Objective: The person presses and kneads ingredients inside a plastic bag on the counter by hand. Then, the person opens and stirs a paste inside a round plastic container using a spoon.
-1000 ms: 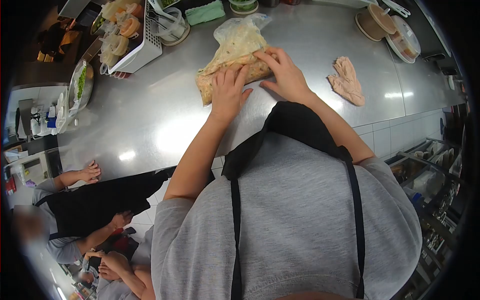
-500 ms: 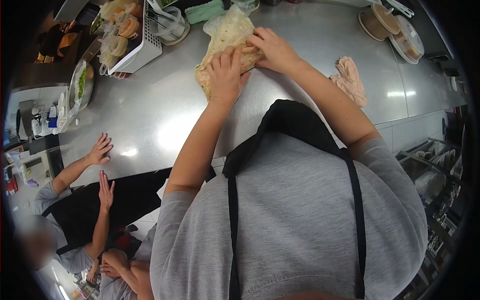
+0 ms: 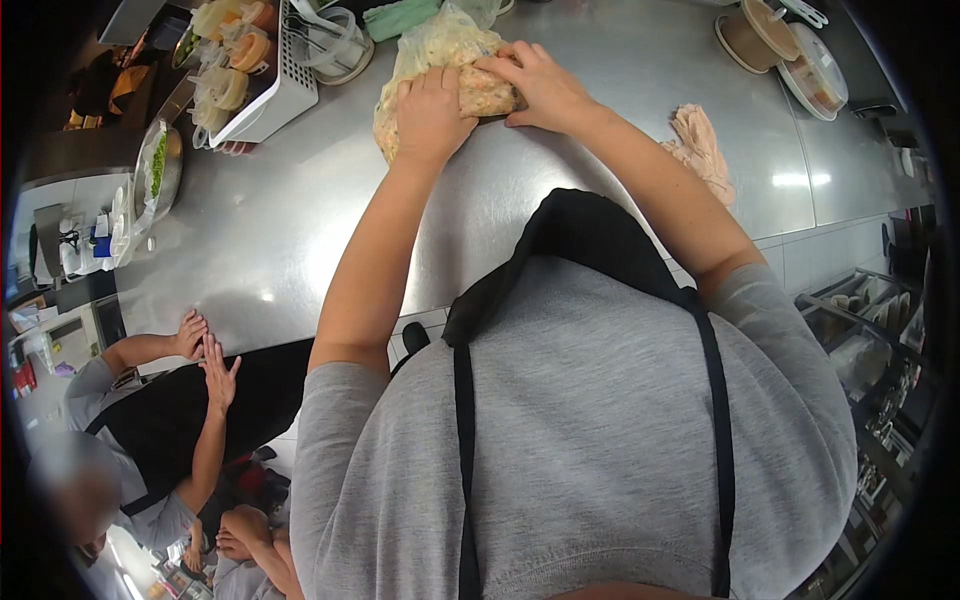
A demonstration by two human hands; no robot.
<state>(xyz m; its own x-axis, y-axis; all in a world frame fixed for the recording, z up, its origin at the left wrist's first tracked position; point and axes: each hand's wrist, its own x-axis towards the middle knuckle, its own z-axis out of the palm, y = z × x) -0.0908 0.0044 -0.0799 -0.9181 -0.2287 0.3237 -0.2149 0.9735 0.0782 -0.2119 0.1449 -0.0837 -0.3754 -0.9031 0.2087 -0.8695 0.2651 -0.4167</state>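
Note:
A clear plastic bag of chunky, pale yellow mixture with orange bits lies on the steel counter at the top middle. My left hand rests on the bag's near left part, its fingers stretched flat over the plastic. At the bag's right end, my right hand cups the corner, fingers on top and thumb at the near edge. The bag's underside and part of its near edge are hidden.
On the steel counter, a white basket of sauce bottles stands left, beside a utensil tub. A crumpled pinkish cloth and lidded containers lie right. A co-worker's hands are at the counter's left edge.
The bag looks flatter and wider, its contents more spread out. My left hand has shifted left and up, its fingers straighter. The co-worker's hands have come together.

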